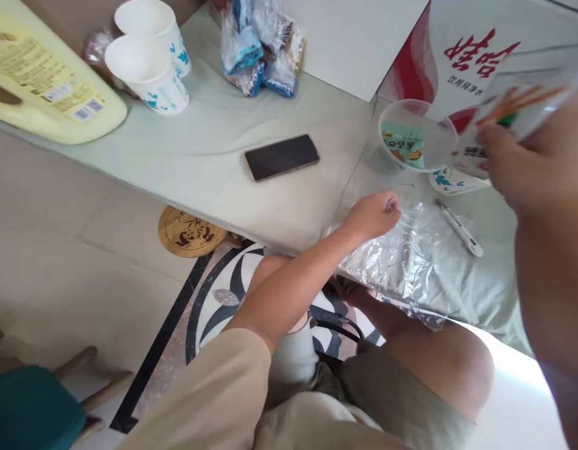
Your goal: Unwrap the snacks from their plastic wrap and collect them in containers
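My left hand (373,214) rests closed on the table, its fingers pinching the edge of a crumpled clear plastic bag (410,256) that lies flat near the table's front edge. My right hand (535,162) is raised close to the camera at the right, closed on a clear packet (523,103) with orange and green print, blurred by motion. Just left of it stands a clear plastic cup (416,134) with a small teal snack packet inside.
A black phone (282,156) lies mid-table. Two white paper cups (150,56), a yellow bottle (45,87) and a pile of wrapped snacks (263,50) sit at the far side. A white pen-like stick (460,228) lies on the bag. A red-and-white box (457,56) stands behind.
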The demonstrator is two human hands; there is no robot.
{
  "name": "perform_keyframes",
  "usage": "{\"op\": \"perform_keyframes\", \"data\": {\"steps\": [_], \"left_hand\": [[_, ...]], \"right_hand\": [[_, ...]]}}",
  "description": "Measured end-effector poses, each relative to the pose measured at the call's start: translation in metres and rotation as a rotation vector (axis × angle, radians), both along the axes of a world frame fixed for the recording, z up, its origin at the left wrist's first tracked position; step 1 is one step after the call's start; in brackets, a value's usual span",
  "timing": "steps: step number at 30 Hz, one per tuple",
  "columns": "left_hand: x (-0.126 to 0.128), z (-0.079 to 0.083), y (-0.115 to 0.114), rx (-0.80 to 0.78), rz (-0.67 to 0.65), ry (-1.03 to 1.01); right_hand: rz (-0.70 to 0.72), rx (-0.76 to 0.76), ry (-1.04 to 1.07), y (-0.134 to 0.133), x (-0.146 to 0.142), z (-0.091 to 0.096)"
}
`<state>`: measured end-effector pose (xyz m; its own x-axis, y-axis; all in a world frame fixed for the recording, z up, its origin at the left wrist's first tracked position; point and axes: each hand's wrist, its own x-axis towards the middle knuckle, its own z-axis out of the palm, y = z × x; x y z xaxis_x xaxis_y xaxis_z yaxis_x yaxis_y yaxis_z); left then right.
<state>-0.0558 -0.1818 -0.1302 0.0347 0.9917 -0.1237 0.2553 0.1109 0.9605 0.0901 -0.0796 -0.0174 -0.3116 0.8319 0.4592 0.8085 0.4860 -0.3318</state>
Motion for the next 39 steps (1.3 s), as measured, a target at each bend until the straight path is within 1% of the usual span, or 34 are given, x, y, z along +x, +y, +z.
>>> {"op": "perform_keyframes", "data": {"steps": [1, 2, 4, 5, 7, 8, 9, 11, 12, 13, 14, 16, 17, 19, 21, 23, 24, 25, 26, 27, 29, 32, 33, 36, 38, 39], "left_hand": [[0.002, 0.0, 0.001, 0.001, -0.019, 0.007], [0.004, 0.0, 0.002, 0.001, -0.038, 0.012], [0.006, -0.001, 0.005, -0.003, -0.085, 0.019], [0.007, -0.001, 0.005, -0.004, -0.11, 0.025], [0.007, -0.002, 0.006, -0.008, -0.147, 0.043], [0.007, -0.002, 0.006, -0.01, -0.154, 0.057], [0.007, -0.002, 0.006, -0.012, -0.158, 0.071], [0.006, -0.003, 0.005, -0.012, -0.169, 0.092], [0.005, -0.003, 0.005, -0.01, -0.179, 0.099], [0.004, -0.003, 0.004, -0.008, -0.189, 0.105], [0.003, -0.003, 0.003, -0.004, -0.198, 0.108], [0.002, -0.002, 0.002, 0.006, -0.206, 0.117], [0.0, -0.002, 0.002, 0.01, -0.206, 0.123], [-0.002, -0.003, 0.001, 0.011, -0.202, 0.133], [-0.003, -0.003, 0.001, 0.022, -0.19, 0.135], [-0.003, -0.005, 0.002, 0.04, -0.175, 0.137], [-0.003, -0.007, 0.002, 0.05, -0.165, 0.142], [-0.002, -0.008, 0.004, 0.059, -0.153, 0.149], [-0.001, -0.009, 0.005, 0.067, -0.139, 0.155], [0.0, -0.01, 0.007, 0.078, -0.123, 0.153], [0.002, -0.012, 0.011, 0.095, -0.084, 0.119], [-0.004, -0.016, 0.018, 0.069, -0.013, 0.018], [-0.009, -0.017, 0.022, 0.061, 0.037, -0.01], [-0.034, -0.019, 0.033, 0.056, 0.261, -0.03], [-0.052, -0.016, 0.034, 0.077, 0.427, 0.017], [-0.06, -0.012, 0.031, 0.108, 0.511, 0.059]], "right_hand": [[-0.071, -0.114, -0.062, 0.014, -0.012, 0.005], [-0.144, -0.18, -0.111, 0.027, -0.024, 0.008], [-0.24, -0.269, -0.196, 0.047, -0.041, 0.008], [-0.267, -0.289, -0.231, 0.054, -0.047, 0.005], [-0.262, -0.341, -0.283, 0.065, -0.055, -0.004], [-0.244, -0.392, -0.292, 0.069, -0.057, -0.01], [-0.215, -0.457, -0.282, 0.072, -0.058, -0.015], [-0.177, -0.522, -0.262, 0.075, -0.057, -0.024], [-0.167, -0.513, -0.246, 0.074, -0.055, -0.027], [-0.167, -0.458, -0.218, 0.071, -0.051, -0.031], [-0.17, -0.392, -0.183, 0.063, -0.045, -0.034], [-0.152, -0.134, -0.014, 0.038, -0.027, -0.044], [-0.131, -0.065, 0.04, 0.019, -0.014, -0.05], [-0.094, -0.001, 0.056, -0.028, 0.016, -0.065], [-0.033, -0.001, 0.035, -0.082, 0.049, -0.081], [0.1, -0.125, -0.03, -0.132, 0.078, -0.096], [0.159, -0.205, -0.066, -0.153, 0.089, -0.104], [0.225, -0.243, -0.07, -0.169, 0.097, -0.111], [0.238, -0.265, -0.071, -0.181, 0.103, -0.117], [0.241, -0.273, -0.08, -0.188, 0.108, -0.123], [0.221, -0.255, -0.111, -0.193, 0.113, -0.133], [0.201, -0.253, -0.22, -0.189, 0.117, -0.141], [0.198, -0.262, -0.25, -0.187, 0.118, -0.143], [0.191, -0.279, -0.266, -0.185, 0.119, -0.145], [0.184, -0.281, -0.246, -0.185, 0.119, -0.145], [0.181, -0.279, -0.236, -0.185, 0.119, -0.145]]}}
